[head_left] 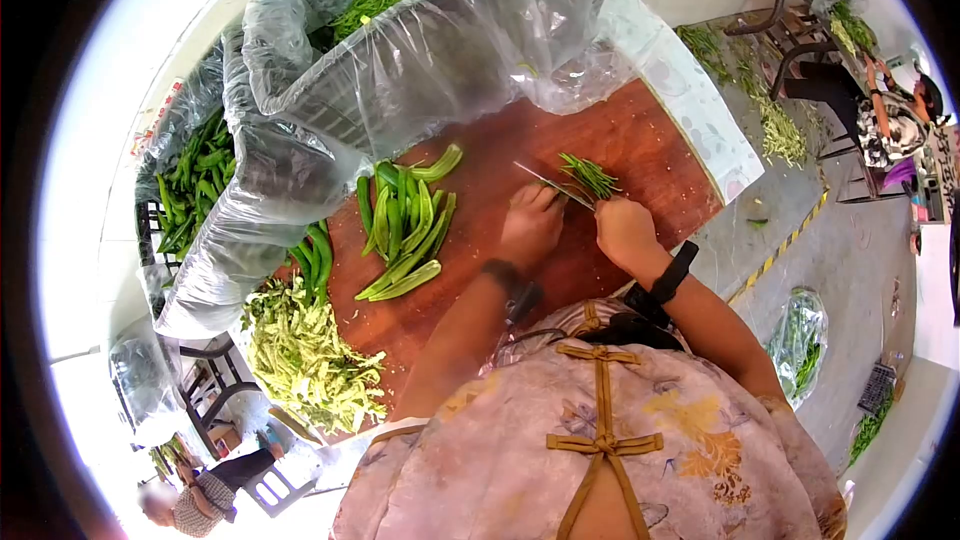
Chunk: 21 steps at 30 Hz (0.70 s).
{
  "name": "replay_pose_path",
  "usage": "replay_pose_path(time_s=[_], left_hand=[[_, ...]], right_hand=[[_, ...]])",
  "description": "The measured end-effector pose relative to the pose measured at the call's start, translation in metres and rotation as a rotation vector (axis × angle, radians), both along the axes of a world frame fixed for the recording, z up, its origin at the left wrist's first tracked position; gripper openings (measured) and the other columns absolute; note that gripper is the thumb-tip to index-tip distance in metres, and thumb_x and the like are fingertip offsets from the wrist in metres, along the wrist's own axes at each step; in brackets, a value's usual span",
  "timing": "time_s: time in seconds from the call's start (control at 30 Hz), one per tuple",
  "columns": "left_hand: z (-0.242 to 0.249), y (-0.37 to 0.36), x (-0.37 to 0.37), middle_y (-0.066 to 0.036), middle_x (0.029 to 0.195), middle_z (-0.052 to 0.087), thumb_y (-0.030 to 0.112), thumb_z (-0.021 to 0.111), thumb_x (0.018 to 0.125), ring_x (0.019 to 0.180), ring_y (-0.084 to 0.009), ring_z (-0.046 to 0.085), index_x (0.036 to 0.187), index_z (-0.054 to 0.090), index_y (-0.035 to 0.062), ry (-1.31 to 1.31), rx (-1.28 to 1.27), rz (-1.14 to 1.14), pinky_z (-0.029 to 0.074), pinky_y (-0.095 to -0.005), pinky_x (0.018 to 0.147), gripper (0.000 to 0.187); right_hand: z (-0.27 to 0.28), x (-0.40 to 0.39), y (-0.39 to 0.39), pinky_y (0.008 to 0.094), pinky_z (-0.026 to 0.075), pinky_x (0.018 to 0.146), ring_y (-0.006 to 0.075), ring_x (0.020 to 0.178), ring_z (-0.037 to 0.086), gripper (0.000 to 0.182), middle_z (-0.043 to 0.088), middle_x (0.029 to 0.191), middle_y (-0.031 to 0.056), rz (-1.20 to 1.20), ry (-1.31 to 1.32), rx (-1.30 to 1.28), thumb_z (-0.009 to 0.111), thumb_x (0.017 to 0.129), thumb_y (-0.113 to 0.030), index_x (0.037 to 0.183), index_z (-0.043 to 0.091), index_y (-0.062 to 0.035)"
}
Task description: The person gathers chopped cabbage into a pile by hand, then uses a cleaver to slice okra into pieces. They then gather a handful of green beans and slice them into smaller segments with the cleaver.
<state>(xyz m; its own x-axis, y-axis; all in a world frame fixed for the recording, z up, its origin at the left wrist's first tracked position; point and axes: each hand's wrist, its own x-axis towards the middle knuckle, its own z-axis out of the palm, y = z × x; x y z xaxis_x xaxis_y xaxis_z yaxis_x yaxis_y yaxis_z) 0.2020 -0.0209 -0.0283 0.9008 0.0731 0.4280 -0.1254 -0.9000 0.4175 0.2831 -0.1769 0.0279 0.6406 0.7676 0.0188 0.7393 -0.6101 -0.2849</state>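
My right hand [628, 235] is closed round the handle of a knife [541, 177], whose thin blade points up and left over the red-brown board [490, 260]. Close beside the blade, my left hand [532, 225] has its fingers curled down on the board; whatever lies under them is hidden. Beyond the blade is a small heap of green pepper shreds [590, 176]. Left of my left hand lies a pile of long green peppers [405, 220], several of them split open with pale insides showing.
A plastic-lined crate [400, 70] holding green shreds stands at the board's far side. Another lined crate, at left, holds whole green peppers [200, 185]. Pale trimmings [305, 355] are heaped at the board's left edge. A bag of greens [800, 340] lies on the floor. Two people sit farther off.
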Motion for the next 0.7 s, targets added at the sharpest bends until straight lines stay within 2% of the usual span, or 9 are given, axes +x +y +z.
replay_pose_path(time_s=[0.27,0.43,0.53,0.6,0.7], left_hand=[[0.003,0.002,-0.001,-0.006,0.095,0.056,0.006,0.058,0.069,0.093,-0.0261,0.052,0.094,0.064,0.0034,-0.043,-0.071,-0.037,0.042,-0.0397,0.085,0.026],[0.007,0.002,-0.004,-0.009,0.098,0.057,0.007,0.058,0.069,0.095,-0.0268,0.052,0.096,0.063,0.0029,-0.048,-0.019,-0.028,0.041,-0.0404,0.086,0.028],[-0.003,0.005,0.0,-0.01,0.1,0.058,0.007,0.059,0.069,0.097,-0.0272,0.052,0.098,0.063,0.0027,0.029,0.012,-0.054,0.041,-0.0405,0.087,0.03],[-0.003,0.002,0.0,-0.009,0.101,0.058,0.008,0.059,0.07,0.1,-0.0271,0.052,0.098,0.063,0.0027,-0.109,-0.027,-0.024,0.04,-0.0414,0.089,0.03],[0.004,0.001,-0.004,-0.008,0.102,0.059,0.008,0.059,0.07,0.101,-0.0266,0.052,0.098,0.063,0.0033,-0.103,0.027,0.013,0.04,-0.0421,0.089,0.029]], right_hand=[[0.009,-0.003,0.008,0.0438,0.049,0.059,0.0369,0.063,0.06,0.009,0.059,0.068,0.0201,0.011,0.029,-0.078,0.052,0.073,-0.005,0.069,0.06,-0.0013],[-0.01,0.008,0.037,0.0436,0.049,0.057,0.0367,0.061,0.059,0.006,0.059,0.065,0.0192,0.08,-0.03,0.072,0.055,0.07,-0.003,0.067,0.06,-0.0014],[-0.018,0.021,0.045,0.0439,0.049,0.057,0.0368,0.061,0.059,0.007,0.058,0.063,0.0187,0.067,-0.055,0.102,0.056,0.072,-0.006,0.068,0.06,-0.0015],[-0.021,0.029,0.037,0.0443,0.048,0.057,0.0371,0.061,0.059,0.009,0.058,0.063,0.0187,0.05,-0.075,0.112,0.056,0.074,-0.007,0.068,0.06,-0.0015],[-0.02,0.029,0.02,0.0451,0.048,0.057,0.0377,0.062,0.059,0.012,0.058,0.065,0.0191,0.03,-0.093,0.12,0.057,0.076,-0.011,0.069,0.06,-0.0014]])
